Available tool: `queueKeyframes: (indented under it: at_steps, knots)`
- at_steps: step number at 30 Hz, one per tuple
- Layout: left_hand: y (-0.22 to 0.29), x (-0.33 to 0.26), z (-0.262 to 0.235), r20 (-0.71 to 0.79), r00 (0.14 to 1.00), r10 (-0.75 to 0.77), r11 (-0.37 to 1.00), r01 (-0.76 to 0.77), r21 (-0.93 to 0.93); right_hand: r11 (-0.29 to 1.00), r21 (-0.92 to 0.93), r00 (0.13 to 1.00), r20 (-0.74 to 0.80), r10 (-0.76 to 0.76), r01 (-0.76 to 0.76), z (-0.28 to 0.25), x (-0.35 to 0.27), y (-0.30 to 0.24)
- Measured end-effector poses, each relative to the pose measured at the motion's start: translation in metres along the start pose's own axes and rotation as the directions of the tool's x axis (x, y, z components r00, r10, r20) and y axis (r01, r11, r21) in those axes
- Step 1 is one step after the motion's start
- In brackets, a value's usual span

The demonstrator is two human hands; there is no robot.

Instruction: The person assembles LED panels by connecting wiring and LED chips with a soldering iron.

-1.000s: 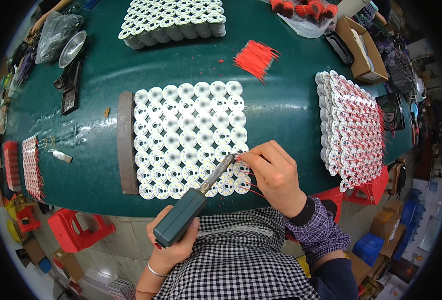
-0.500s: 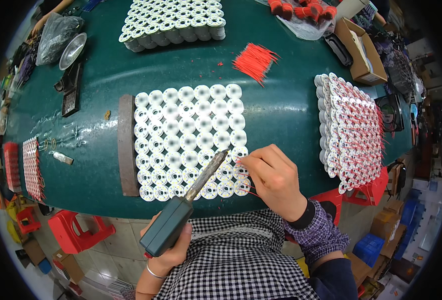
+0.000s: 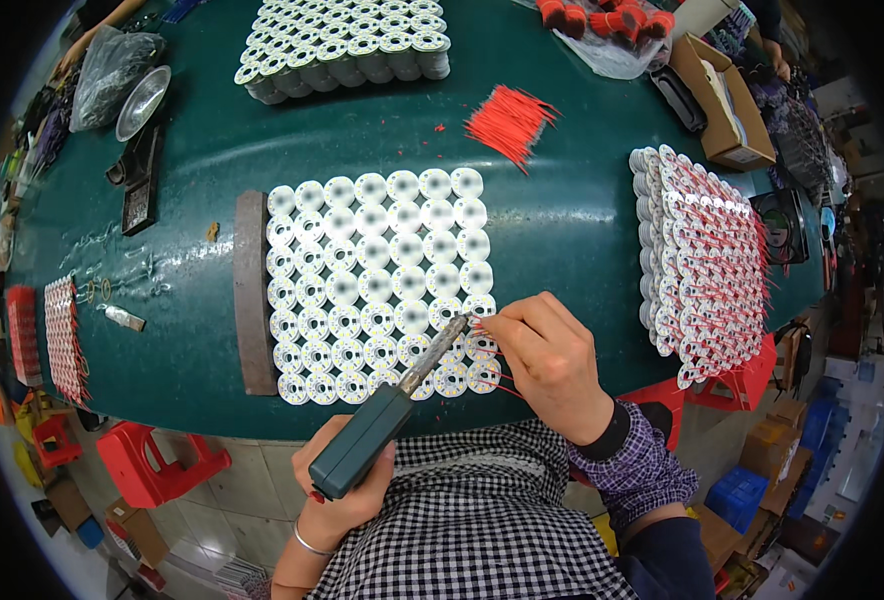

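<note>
My left hand [image 3: 350, 498] is wrapped round the dark green handle of a soldering iron [image 3: 364, 440]. The iron's tip is at a board near the right edge of a sheet of round white circuit boards [image 3: 374, 250], laid in rows on the table. At that same board my right hand [image 3: 552, 350] pinches a thin red wire [image 3: 478, 324] between thumb and forefinger, its end close to the iron's tip. Red wires also stick out from the boards just below, beside my fingers.
A brown bar [image 3: 253, 290] lies along the sheet's left side. Beyond are a pile of red wires [image 3: 510, 122] and stacked round boards [image 3: 347, 50]. Wired boards [image 3: 707, 265] stand at right, near a cardboard box [image 3: 727, 110]. A metal dish [image 3: 144, 103] sits far left.
The soldering iron has moved right and slightly nearer me, its tip now beside the wire in my right hand. My right hand has hardly moved.
</note>
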State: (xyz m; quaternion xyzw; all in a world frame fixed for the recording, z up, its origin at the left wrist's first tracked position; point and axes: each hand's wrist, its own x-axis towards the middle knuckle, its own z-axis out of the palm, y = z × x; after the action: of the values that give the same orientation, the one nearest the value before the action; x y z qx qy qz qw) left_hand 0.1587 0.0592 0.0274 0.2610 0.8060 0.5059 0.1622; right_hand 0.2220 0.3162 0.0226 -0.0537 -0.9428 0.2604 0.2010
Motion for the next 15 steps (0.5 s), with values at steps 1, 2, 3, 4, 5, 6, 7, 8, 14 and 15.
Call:
queueKeyframes:
  at_steps: [1,2,3,4,5,6,7,8,14,15]
  knots:
    - [-0.001,0.001,0.000,-0.009,0.999,0.037,0.999,-0.037,-0.005,1.000,0.001,1.000,0.000,0.000,0.000,0.000,0.000,0.000]
    - [-0.002,0.002,0.000,-0.017,0.997,0.074,0.997,-0.074,-0.009,1.000,-0.003,1.000,0.007,0.001,-0.001,-0.001,0.001,-0.001]
    - [-0.001,0.002,0.000,-0.016,0.997,0.075,0.997,-0.075,-0.009,1.000,-0.009,1.000,0.014,0.003,-0.003,-0.001,0.001,-0.001]
    - [0.001,0.002,0.000,-0.015,0.999,0.052,0.999,-0.052,-0.011,1.000,-0.009,1.000,0.014,0.004,-0.004,-0.002,0.001,-0.001]
    - [0.001,0.002,-0.001,-0.014,0.999,0.029,0.999,-0.029,-0.013,1.000,-0.008,1.000,0.018,0.006,-0.006,-0.002,0.001,0.000]
    - [-0.002,0.000,-0.001,-0.014,0.999,0.029,0.999,-0.030,-0.012,1.000,-0.005,1.000,0.022,0.005,-0.005,-0.002,0.000,0.000]
    - [-0.009,-0.005,-0.001,-0.008,0.999,0.036,0.999,-0.036,-0.001,1.000,-0.004,1.000,0.021,0.005,-0.005,-0.002,0.000,0.000]
    - [-0.013,-0.009,-0.002,-0.002,0.999,0.043,0.999,-0.043,0.010,1.000,-0.004,1.000,0.020,0.004,-0.004,-0.001,0.000,0.000]
    - [-0.012,-0.016,-0.006,-0.055,0.998,0.031,0.999,-0.030,0.016,1.000,-0.017,1.000,0.022,0.001,-0.001,-0.003,0.001,-0.001]
    - [-0.011,-0.015,-0.006,-0.056,0.998,0.032,0.999,-0.031,0.017,1.000,-0.021,1.000,0.026,0.000,0.000,-0.003,0.001,-0.001]
